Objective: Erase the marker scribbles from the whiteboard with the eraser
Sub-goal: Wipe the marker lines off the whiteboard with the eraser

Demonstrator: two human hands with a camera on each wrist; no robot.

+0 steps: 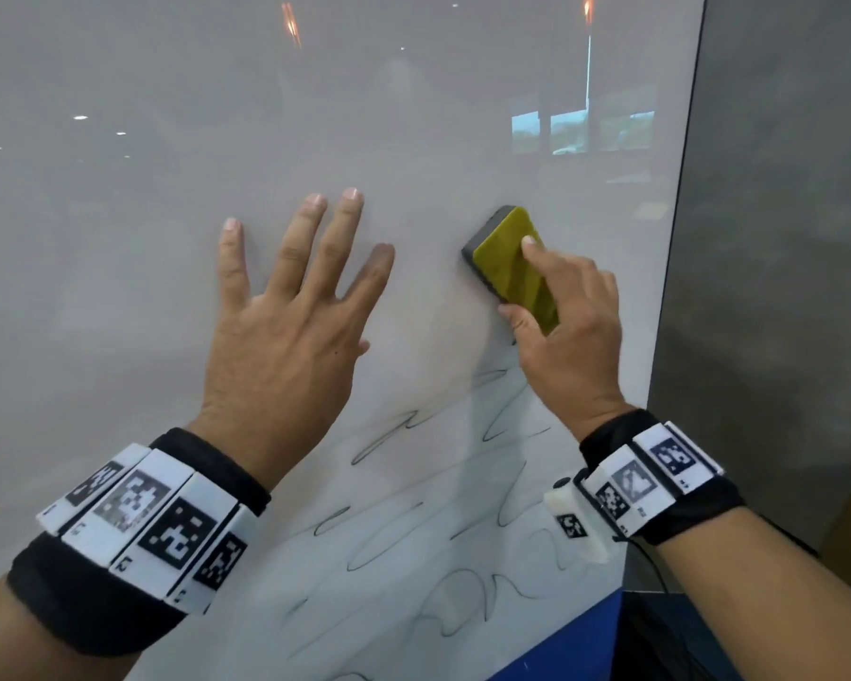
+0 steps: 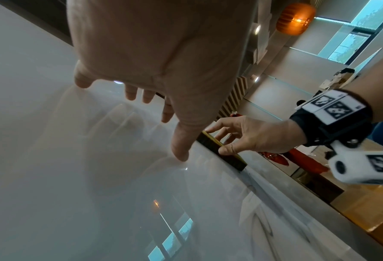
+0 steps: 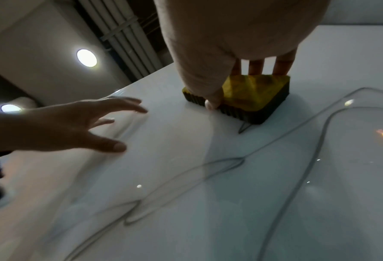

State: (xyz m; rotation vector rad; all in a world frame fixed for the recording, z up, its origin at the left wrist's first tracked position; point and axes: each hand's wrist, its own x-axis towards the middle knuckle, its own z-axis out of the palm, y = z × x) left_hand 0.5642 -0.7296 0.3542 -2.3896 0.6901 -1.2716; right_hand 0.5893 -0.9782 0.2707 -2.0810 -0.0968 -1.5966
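Note:
The whiteboard (image 1: 168,238) fills the head view, and its upper part carries no marks. Dark marker scribbles (image 1: 413,523) loop across its lower middle and right, seen close up as scribbles (image 3: 230,164) in the right wrist view. My right hand (image 1: 568,326) grips a yellow-backed eraser (image 1: 512,262) with a dark felt side pressed flat on the board, just above the top scribbles. In the right wrist view the thumb and fingers pinch the eraser (image 3: 248,95) from both sides. My left hand (image 1: 291,307) lies flat on the board with fingers spread, left of the eraser (image 2: 221,150).
The board's right edge (image 1: 679,238) runs close to the eraser, with a grey wall (image 1: 782,238) beyond it. A blue object (image 1: 576,641) sits under the board's lower right corner. Both wrists wear black bands with marker tags.

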